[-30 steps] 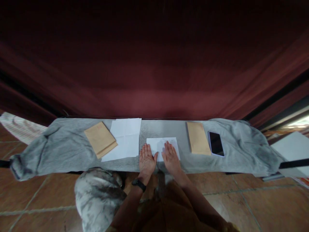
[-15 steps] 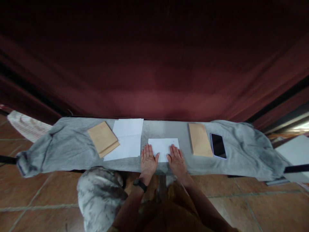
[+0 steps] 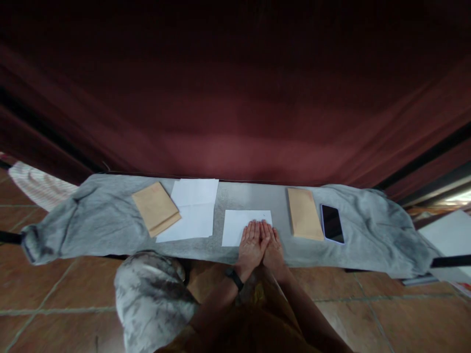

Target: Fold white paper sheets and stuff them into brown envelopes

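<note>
A folded sheet of white paper (image 3: 234,226) lies flat on the grey cloth in front of me, a small dark mark near its upper right corner. My left hand (image 3: 251,247), with a dark watch (image 3: 234,279) on the wrist, rests flat on the right part of the paper, fingers extended. Right beside it, my right hand (image 3: 273,247) lies flat over the paper's lower right corner. The two hands touch, the left thumb lapping over the right hand. Neither hand grips anything. The hands hide the paper's lower right portion.
Brown envelopes (image 3: 155,207) overlap larger white sheets (image 3: 196,211) on the left. Another brown envelope stack (image 3: 304,214) and a phone (image 3: 332,223) lie to the right. Grey cloth (image 3: 375,230) covers the narrow bench, with a dark red curtain (image 3: 235,117) behind it.
My left hand has slid right across the paper, from its left side to beside my right hand. The right hand stays in nearly the same place.
</note>
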The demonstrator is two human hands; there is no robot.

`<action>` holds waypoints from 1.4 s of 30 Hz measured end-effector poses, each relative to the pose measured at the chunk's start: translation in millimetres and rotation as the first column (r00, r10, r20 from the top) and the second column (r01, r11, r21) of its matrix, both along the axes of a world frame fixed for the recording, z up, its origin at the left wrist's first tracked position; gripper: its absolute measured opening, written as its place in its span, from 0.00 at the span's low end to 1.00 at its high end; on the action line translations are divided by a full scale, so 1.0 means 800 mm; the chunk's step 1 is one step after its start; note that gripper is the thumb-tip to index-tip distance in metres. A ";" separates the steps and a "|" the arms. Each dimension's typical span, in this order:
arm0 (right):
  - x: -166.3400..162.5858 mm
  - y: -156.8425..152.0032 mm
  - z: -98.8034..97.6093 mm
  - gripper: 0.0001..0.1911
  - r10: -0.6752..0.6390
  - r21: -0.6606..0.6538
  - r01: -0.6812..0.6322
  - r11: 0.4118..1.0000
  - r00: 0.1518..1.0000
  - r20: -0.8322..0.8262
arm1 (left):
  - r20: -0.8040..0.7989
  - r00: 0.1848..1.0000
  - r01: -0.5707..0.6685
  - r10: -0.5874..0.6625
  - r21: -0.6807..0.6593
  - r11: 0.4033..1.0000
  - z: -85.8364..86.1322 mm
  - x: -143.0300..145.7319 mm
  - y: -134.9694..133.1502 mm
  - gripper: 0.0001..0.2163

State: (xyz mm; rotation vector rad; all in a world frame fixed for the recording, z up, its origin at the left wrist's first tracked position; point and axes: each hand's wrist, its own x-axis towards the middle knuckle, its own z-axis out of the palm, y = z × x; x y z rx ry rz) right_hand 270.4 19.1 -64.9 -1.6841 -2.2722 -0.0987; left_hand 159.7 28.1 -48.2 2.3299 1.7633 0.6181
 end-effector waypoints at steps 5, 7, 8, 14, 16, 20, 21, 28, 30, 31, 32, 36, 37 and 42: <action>-0.005 0.002 0.003 0.31 -0.020 -0.011 0.020 1.000 1.000 -0.013 | -0.044 0.998 -0.050 0.051 0.028 0.998 -0.002 -0.032 0.003 0.29; -0.007 0.003 0.005 0.30 -0.030 -0.012 0.030 0.999 0.999 -0.025 | -0.064 0.995 -0.077 0.080 0.046 0.996 -0.002 -0.048 0.003 0.30; -0.007 0.003 0.006 0.29 -0.036 -0.010 0.036 0.999 0.999 -0.029 | -0.073 0.993 -0.092 0.096 0.055 0.994 -0.003 -0.054 0.003 0.30; -0.007 0.002 0.009 0.27 -0.057 0.032 0.059 0.998 0.997 -0.047 | -0.104 0.967 -0.220 0.232 0.119 0.968 -0.007 -0.083 0.000 0.31; -0.008 0.002 0.008 0.27 -0.068 0.034 0.069 0.997 0.996 -0.051 | -0.111 0.959 -0.247 0.262 0.133 0.960 -0.009 -0.088 -0.001 0.31; -0.026 0.016 0.010 0.27 -0.115 -0.012 0.114 0.993 0.990 -0.083 | -0.125 0.953 -0.260 0.277 0.141 0.955 -0.011 -0.091 -0.001 0.30; -0.034 0.023 0.012 0.27 -0.111 -0.029 0.109 0.994 0.989 -0.094 | -0.133 0.952 -0.258 0.276 0.136 0.956 -0.011 -0.091 -0.001 0.30; -0.077 0.069 0.013 0.27 0.007 -0.098 -0.021 0.995 0.990 -0.140 | -0.174 0.945 -0.261 0.276 0.100 0.960 -0.015 -0.091 0.000 0.30; -0.074 0.074 0.006 0.27 0.019 -0.075 -0.030 0.997 0.991 -0.134 | -0.169 0.945 -0.265 0.279 0.100 0.959 -0.016 -0.090 0.000 0.30; -0.071 0.075 0.003 0.28 0.021 -0.057 -0.028 0.998 0.991 -0.130 | -0.165 0.945 -0.267 0.282 0.104 0.958 -0.016 -0.090 0.000 0.31; -0.067 0.076 0.000 0.28 0.019 -0.038 -0.024 0.999 0.992 -0.126 | -0.161 0.945 -0.270 0.285 0.109 0.957 -0.016 -0.090 0.000 0.31; -0.047 0.078 -0.007 0.28 -0.021 -0.002 0.021 1.000 0.993 -0.114 | -0.149 0.946 -0.269 0.286 0.127 0.955 -0.012 -0.089 -0.002 0.31; -0.043 0.079 -0.007 0.29 -0.030 0.000 0.031 1.000 0.994 -0.108 | -0.149 0.947 -0.267 0.285 0.129 0.955 -0.011 -0.089 -0.002 0.31; -0.027 0.077 -0.007 0.30 -0.108 -0.010 0.107 0.994 0.991 -0.075 | -0.135 0.950 -0.265 0.282 0.135 0.955 -0.009 -0.089 -0.001 0.32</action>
